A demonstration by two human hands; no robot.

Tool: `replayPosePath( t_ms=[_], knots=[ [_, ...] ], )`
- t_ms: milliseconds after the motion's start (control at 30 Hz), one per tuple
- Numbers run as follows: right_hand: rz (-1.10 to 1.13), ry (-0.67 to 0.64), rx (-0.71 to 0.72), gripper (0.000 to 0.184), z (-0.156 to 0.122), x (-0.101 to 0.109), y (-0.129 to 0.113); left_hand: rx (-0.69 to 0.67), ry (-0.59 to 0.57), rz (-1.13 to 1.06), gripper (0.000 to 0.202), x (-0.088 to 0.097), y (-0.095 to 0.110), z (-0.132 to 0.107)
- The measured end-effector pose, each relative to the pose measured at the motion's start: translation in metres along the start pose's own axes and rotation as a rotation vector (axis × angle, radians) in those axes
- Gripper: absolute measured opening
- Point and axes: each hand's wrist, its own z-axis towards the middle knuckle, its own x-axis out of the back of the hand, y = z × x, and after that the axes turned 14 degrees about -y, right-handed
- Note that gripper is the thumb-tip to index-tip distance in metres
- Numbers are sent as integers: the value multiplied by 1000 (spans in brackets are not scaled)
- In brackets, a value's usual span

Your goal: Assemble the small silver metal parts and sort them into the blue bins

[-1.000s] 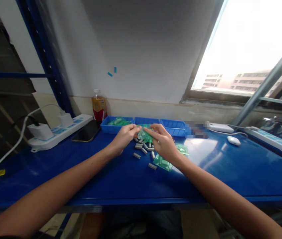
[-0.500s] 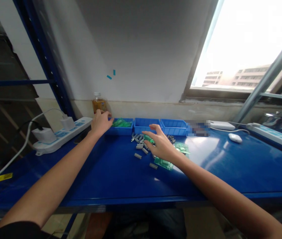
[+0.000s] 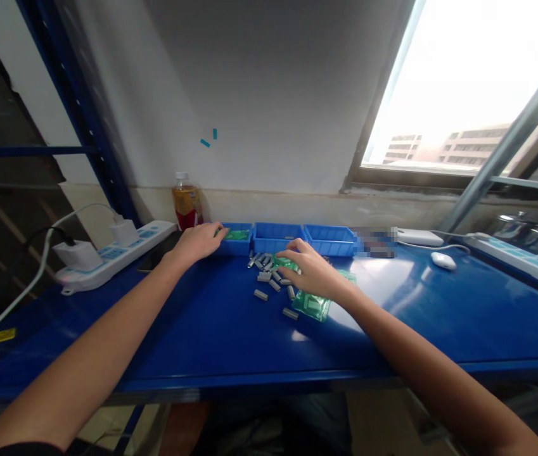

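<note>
My left hand (image 3: 201,242) reaches to the left blue bin (image 3: 235,248), its fingers loosely curved at the bin's near-left corner beside green packets (image 3: 237,234). Nothing can be made out in its grasp. My right hand (image 3: 315,271) hovers over the middle of the table, thumb and fingers apart, holding nothing visible. Below and left of it lie several loose metal cylinders (image 3: 261,295). A green plastic packet (image 3: 312,306) rests under the right wrist, and another green packet (image 3: 286,262) is partly hidden behind the fingers.
A middle blue bin (image 3: 278,244) holds a small greyish piece; a right blue bin (image 3: 330,243) stands beside it. At the back left are a drink bottle (image 3: 186,202) and a power strip (image 3: 111,253). A white mouse-shaped case (image 3: 443,260) lies right, near another power strip (image 3: 516,256).
My left hand has moved down and slightly right, from above the left bin's edge to the packets in it. My right hand stays nearly in place. The view has shifted a little.
</note>
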Motion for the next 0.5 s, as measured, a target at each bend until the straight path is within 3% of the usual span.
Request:
replayPosePath(
  t_ms=[100, 200, 300, 400, 500],
  knots=[
    [-19, -20, -24, 31, -3, 14, 16, 50, 7, -6, 56, -2, 3, -11],
    [-31, -7, -125, 30, -5, 20, 32, -3, 95, 5, 58, -3, 17, -20],
    [-44, -16, -119, 34, -4, 13, 40, -194, 205, 34, 50, -3, 44, -33],
    [-60, -58, -16, 44, 1, -2, 39, -430, 213, 36, 39, -4, 76, -49],
    [-93, -112, 23, 29, 6, -11, 36, -561, 146, -16, 34, -7, 98, -62]
  ],
)
